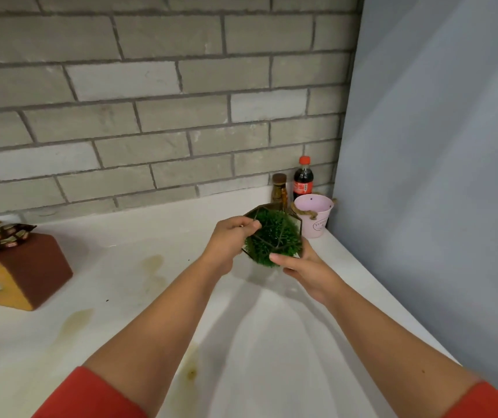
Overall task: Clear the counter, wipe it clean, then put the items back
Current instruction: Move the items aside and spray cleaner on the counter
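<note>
A faceted glass terrarium with a dark metal frame [274,236], filled with a ball of green artificial foliage, is held over the white counter [121,297], at about 3 o'clock from the middle of the view. It is grasped from both sides. The left hand [231,236] is curled on its 9 o'clock side, with thumb and fingertips pinched on a frame edge. The right hand [305,268] is cupped under its 5 o'clock side, with the thumb laid against the front. Whether the base touches the counter cannot be told; a shadow is cast just beneath it.

Just behind the terrarium, at its 1 o'clock, a pale pink metal bucket with a rope handle [314,212] is set beside the blue-grey side wall [437,176]. At 12 o'clock an amber-brown jar with a round brown lid [279,188] is partly hidden by the terrarium's upper edge. A small cola bottle with a red cap [303,179] stands just beside the jar, against the grey brick wall [151,101]. Well apart, at 9 o'clock, a brown and tan box [27,267] is seen with a patterned wrapper [0,236] on top. Yellowish stains [152,263] are spread on the counter between the box and the forearms.

No long axis can be made out, as the terrarium is about as wide as it is tall. Which way its opening faces cannot be told.
</note>
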Demonstrator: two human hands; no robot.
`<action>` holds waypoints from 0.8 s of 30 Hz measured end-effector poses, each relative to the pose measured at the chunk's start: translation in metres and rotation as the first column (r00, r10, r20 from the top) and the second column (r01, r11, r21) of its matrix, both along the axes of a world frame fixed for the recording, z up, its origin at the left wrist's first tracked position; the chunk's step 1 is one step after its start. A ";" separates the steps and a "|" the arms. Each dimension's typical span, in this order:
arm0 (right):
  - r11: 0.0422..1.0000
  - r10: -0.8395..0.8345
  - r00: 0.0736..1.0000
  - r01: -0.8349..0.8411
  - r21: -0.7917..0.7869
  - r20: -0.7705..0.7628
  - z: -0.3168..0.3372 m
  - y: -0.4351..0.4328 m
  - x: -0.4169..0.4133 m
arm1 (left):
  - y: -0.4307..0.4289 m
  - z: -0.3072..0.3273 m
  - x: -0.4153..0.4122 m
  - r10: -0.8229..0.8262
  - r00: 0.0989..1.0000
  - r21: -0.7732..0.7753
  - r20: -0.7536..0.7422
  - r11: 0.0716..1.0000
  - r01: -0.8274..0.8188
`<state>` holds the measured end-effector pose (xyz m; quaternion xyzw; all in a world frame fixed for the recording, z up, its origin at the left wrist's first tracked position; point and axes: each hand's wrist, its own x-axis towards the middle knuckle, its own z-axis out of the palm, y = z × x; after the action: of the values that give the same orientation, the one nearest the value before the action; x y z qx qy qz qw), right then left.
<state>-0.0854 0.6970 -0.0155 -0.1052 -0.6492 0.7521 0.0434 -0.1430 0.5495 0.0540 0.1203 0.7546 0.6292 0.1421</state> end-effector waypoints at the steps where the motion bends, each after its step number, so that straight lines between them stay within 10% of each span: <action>1: 1.000 -0.017 1.000 0.017 0.010 -0.004 0.001 0.010 0.004 | 0.008 -0.002 0.002 -0.002 0.999 0.003 0.048 1.000 0.002; 13: 0.897 -0.277 0.961 0.268 0.353 -0.024 0.023 0.098 0.025 | 0.100 -0.036 0.030 -0.073 0.933 0.057 0.352 0.997 0.057; 24: 0.715 -0.328 0.927 0.118 0.689 0.181 0.033 0.135 -0.004 | 0.146 -0.053 0.047 -0.097 0.811 0.121 0.577 0.992 0.033</action>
<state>-0.0893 0.8321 0.0172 -0.2703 -0.8557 0.4350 0.0737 -0.0956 0.6950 0.0009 -0.0447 0.6362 0.6694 0.3809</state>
